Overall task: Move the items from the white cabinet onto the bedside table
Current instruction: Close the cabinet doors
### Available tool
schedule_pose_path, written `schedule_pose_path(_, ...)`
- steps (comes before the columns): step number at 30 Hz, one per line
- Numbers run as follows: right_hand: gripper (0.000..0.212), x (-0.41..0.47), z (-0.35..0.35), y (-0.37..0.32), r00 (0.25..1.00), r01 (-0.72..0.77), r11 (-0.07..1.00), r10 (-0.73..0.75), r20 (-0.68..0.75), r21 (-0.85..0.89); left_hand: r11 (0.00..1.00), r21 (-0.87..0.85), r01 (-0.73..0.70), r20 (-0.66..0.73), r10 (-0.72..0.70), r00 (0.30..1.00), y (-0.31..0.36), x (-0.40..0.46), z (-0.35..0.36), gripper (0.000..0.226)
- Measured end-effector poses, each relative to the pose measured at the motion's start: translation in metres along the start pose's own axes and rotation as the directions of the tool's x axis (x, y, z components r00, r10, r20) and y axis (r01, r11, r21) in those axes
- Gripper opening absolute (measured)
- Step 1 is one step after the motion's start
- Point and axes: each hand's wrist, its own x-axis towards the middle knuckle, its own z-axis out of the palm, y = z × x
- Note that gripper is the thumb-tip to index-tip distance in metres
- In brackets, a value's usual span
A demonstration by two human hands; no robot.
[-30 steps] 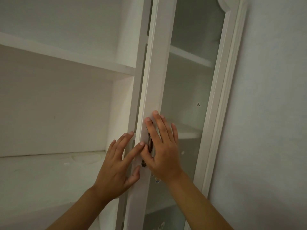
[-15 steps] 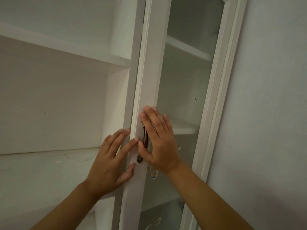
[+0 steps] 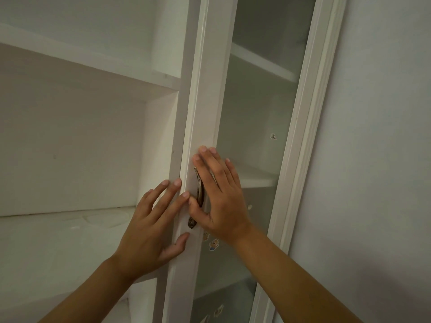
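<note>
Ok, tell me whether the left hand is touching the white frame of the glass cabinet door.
Touching. The head view shows the left hand with its straight fingertips and thumb pressed on the edge of the white door frame, beside the bronze handle.

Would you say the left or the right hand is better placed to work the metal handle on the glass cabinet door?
Right, probably. The right hand already lies over the metal handle, thumb beside it. The left hand only touches the door frame edge with straight fingers.
</note>
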Motion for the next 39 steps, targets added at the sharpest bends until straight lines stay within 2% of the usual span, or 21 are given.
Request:
schedule_pose_path(21, 0.072, 0.003, 0.006, 0.007, 0.998, 0.046, 0.998, -0.047, -0.032, -0.049, 0.999, -0.021, -0.038, -0.038, 0.037, 0.999, -0.006, 0.002, 0.003, 0.085)
schedule_pose_path(33, 0.073, 0.009, 0.027, 0.007, 0.999, 0.003, 0.998, -0.005, -0.032, -0.063, 0.999, -0.044, -0.006, -0.016, 0.005, 1.000, -0.017, -0.002, 0.012, 0.084)
schedule_pose_path(39, 0.075, 0.006, 0.022, -0.001, 0.999, -0.035, 0.995, 0.037, 0.016, -0.098, 0.996, -0.083, 0.025, 0.028, -0.022, 0.999, -0.014, -0.003, 0.007, 0.082)
